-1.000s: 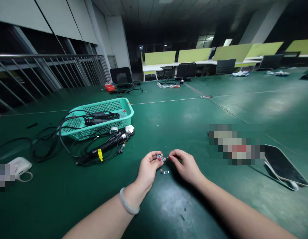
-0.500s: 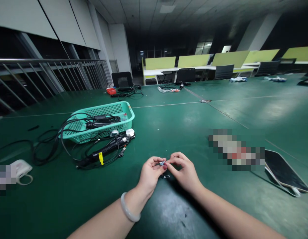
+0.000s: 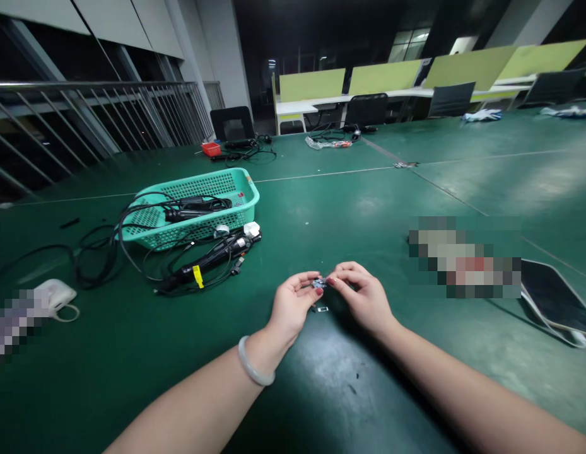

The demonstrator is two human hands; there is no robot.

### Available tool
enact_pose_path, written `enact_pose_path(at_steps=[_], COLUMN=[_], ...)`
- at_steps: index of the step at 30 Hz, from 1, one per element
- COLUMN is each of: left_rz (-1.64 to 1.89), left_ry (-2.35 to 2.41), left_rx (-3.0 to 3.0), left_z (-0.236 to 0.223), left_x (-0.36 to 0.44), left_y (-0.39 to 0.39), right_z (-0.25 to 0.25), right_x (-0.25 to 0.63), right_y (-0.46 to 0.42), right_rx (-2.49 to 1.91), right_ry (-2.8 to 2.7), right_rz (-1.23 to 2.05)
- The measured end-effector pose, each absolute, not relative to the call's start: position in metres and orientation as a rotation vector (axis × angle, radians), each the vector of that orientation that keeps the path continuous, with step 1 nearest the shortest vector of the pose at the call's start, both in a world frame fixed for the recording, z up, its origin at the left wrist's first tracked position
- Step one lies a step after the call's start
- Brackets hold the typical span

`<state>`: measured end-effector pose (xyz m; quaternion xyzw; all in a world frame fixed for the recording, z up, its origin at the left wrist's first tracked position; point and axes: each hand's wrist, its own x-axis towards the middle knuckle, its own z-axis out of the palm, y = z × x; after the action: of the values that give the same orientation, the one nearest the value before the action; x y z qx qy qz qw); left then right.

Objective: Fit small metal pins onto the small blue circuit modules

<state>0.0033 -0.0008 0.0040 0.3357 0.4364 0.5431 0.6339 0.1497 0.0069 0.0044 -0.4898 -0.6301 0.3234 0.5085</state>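
A small silvery-blue part (image 3: pixel 318 284), too small to name, is pinched between the thumb and fingers of my left hand (image 3: pixel 289 308). My right hand (image 3: pixel 367 297) has its thumb and forefinger pressed together at the part's right edge; whether they grip it or something tiny beside it cannot be made out. Below the fingertips, a small pale rectangular piece (image 3: pixel 323 309) lies on the green tabletop (image 3: pixel 316 391), with a little dark bit close to its left.
Left of my hands stands a turquoise basket (image 3: pixel 248 205) with black cabled tools. Another black corded tool (image 3: pixel 212 255) with a yellow tag lies before it. A phone (image 3: pixel 557 293) with a cable lies at right, near a blurred-out item. A white object (image 3: pixel 56 296) with a loop sits far left.
The view has tipped downward, so the tabletop things appear higher. Both hands stay together around the small part, which shows more between the fingertips now.
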Motion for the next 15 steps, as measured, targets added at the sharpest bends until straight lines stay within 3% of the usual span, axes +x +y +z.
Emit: enact_pose_path(at_steps=[15], left_rz=[1.23], left_ry=[0.982], left_rx=[0.75], left_z=[-0.0021], left_x=[0.0017], left_y=[0.001], right_z=[0.0055], right_x=[0.1533], right_y=[0.0056], right_rx=[-1.182], right_ry=[-1.611], right_rz=[0.61])
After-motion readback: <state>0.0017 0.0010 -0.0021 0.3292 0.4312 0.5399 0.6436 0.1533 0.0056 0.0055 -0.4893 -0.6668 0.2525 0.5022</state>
